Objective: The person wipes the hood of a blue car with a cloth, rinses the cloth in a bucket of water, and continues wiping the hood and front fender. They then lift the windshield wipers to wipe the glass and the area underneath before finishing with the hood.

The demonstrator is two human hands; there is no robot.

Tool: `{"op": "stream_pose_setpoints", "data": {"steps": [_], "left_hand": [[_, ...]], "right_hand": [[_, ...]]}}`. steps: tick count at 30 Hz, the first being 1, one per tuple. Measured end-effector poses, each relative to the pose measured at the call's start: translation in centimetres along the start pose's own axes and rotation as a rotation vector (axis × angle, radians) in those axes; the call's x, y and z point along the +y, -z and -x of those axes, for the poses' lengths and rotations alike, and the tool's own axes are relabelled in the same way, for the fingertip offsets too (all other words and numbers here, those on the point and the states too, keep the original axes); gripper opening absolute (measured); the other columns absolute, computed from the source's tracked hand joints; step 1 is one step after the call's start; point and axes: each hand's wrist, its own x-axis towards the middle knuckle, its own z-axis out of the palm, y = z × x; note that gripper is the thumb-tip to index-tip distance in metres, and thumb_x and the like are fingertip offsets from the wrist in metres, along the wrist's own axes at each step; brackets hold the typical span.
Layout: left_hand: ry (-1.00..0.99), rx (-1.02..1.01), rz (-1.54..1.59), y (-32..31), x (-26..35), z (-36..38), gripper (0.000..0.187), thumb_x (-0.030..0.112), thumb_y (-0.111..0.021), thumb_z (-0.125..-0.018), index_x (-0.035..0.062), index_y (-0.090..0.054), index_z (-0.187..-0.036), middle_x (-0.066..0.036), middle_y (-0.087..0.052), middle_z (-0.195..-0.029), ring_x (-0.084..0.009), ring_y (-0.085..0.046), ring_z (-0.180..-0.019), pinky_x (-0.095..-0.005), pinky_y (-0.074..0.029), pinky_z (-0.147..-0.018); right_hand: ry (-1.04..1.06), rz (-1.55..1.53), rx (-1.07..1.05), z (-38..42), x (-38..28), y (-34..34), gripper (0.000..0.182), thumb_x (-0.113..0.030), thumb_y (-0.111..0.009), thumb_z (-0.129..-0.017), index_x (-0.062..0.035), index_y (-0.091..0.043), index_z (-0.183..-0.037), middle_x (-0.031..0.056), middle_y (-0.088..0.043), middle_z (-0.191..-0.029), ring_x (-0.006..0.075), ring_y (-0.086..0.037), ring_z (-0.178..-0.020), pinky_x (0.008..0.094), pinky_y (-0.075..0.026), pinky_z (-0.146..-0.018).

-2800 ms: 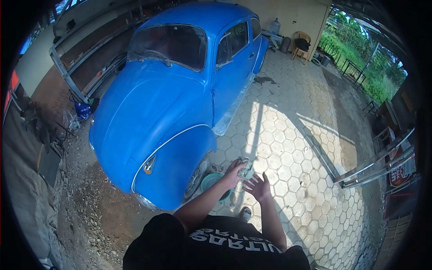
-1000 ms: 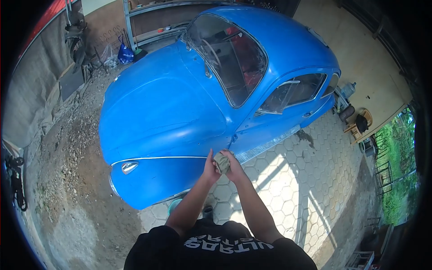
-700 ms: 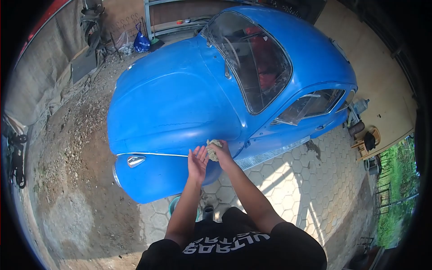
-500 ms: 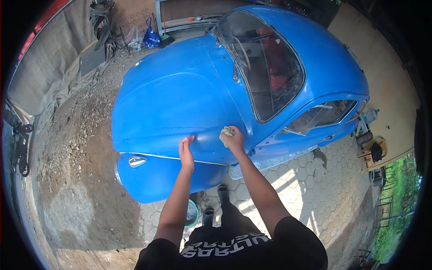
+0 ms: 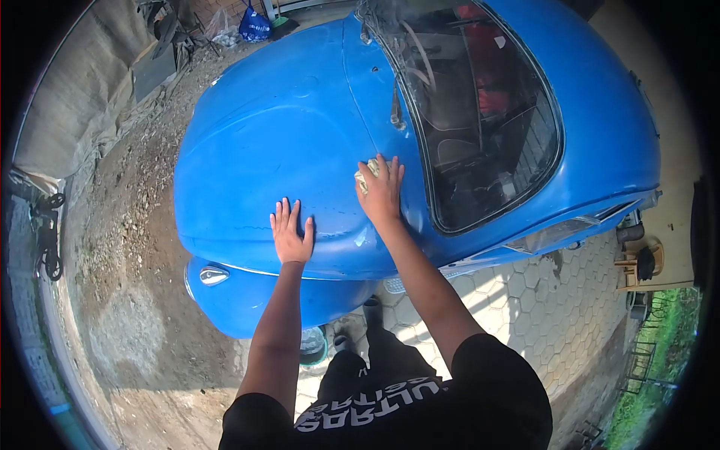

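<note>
A blue car [image 5: 255,161] with a rounded hood fills the middle of the view. Flat on the hood, near its side edge, lies my left hand [image 5: 291,234], fingers spread and holding nothing. My right hand [image 5: 384,191] presses a crumpled pale cloth [image 5: 366,178] against the body between the hood seam and the windshield [image 5: 480,127]. Part of the cloth is hidden under the fingers. Just beyond that hand is a wiper [image 5: 396,105]. Wet-looking streaks show on the paint near both hands.
A round tub [image 5: 313,346] stands on the hexagonal paving [image 5: 525,315] by my boots. The fender with its chrome lamp [image 5: 214,275] is at lower left. A blue bag [image 5: 255,26] sits behind the car, and a wooden chair [image 5: 641,264] stands at right.
My left hand has come down from above the hood to lie flat on it. The right hand has moved farther over the body with the cloth. The view has shifted closer.
</note>
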Motion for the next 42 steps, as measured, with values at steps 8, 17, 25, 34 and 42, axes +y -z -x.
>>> {"op": "stream_pose_setpoints", "data": {"steps": [8,17,25,34,42], "left_hand": [[-0.001,-0.001,-0.024,-0.5,-0.5,0.0,0.054,0.031,-0.060,-0.103,0.0110,-0.061,-0.153,-0.019,-0.045,-0.167,-0.0392,-0.036,-0.158,-0.0559,-0.020,-0.132],[-0.018,-0.001,-0.020,-0.6,-0.6,0.3,0.056,0.024,-0.057,-0.101,0.0110,-0.058,-0.155,-0.021,-0.044,-0.168,-0.0398,-0.035,-0.159,-0.0553,-0.020,-0.132],[-0.031,0.021,0.004,-0.9,-1.1,0.4,0.054,0.023,-0.057,-0.100,0.0092,-0.060,-0.153,-0.021,-0.046,-0.167,-0.0396,-0.036,-0.158,-0.0544,-0.019,-0.132],[-0.030,0.042,0.034,-1.1,-1.2,0.5,0.054,0.024,-0.056,-0.099,0.0070,-0.063,-0.149,-0.021,-0.049,-0.164,-0.0399,-0.038,-0.157,-0.0558,-0.020,-0.132],[-0.030,0.035,0.028,-1.0,-1.0,0.6,0.055,0.024,-0.057,-0.098,0.0061,-0.063,-0.150,-0.022,-0.048,-0.165,-0.0399,-0.037,-0.158,-0.0560,-0.019,-0.132]], "right_hand": [[0.343,-0.302,-0.208,8.1,-3.4,-0.1,0.027,-0.020,-0.082,-0.084,-0.0120,-0.076,-0.110,0.0132,-0.063,-0.128,0.0417,-0.049,-0.137,0.0610,-0.037,-0.123],[-0.031,0.045,0.085,6.8,2.8,3.8,0.027,-0.021,-0.081,-0.088,-0.0119,-0.078,-0.113,0.0148,-0.059,-0.139,0.0477,-0.047,-0.141,0.0658,-0.033,-0.124],[0.296,-0.103,-0.185,14.0,-1.9,2.3,0.036,-0.024,-0.080,-0.089,-0.0148,-0.076,-0.123,0.0156,-0.061,-0.137,0.0457,-0.049,-0.139,0.0635,-0.042,-0.118],[0.139,0.204,-0.123,14.0,4.6,6.8,0.052,-0.020,-0.081,-0.089,-0.0281,-0.070,-0.138,0.0170,-0.058,-0.144,0.0432,-0.047,-0.143,0.0597,-0.038,-0.123],[-0.104,0.129,0.233,-1.8,4.4,1.7,0.048,-0.019,-0.077,-0.094,-0.0078,-0.064,-0.139,0.0224,-0.054,-0.145,0.0464,-0.047,-0.140,0.0584,-0.036,-0.122]]}}
